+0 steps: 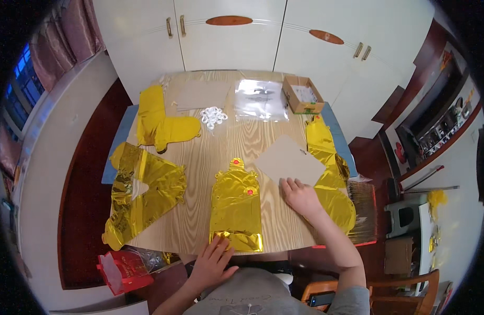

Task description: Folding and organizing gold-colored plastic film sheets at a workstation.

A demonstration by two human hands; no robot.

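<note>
In the middle of the table, a flat gold foil balloon [235, 207] with two small red round stickers lies with its folded lower end toward me. My left hand [214, 262] is open, its fingertips on that folded edge. To the right, a plain grey-beige cardboard sheet [289, 161] lies turned at an angle. My right hand [301, 198] is closed at its near corner; the thumb is hidden beneath. Beside that hand, partly under the sheet, more gold foil balloons [334, 205] overlap along the right edge.
Gold foil balloons [147, 191] cover the left side, with another [160, 123] behind them. At the back are a cardboard sheet [202, 94], white rings [213, 116], clear plastic bags [260, 100] and an open cardboard box [303, 95]. A red bag [124, 272] stands below the left edge.
</note>
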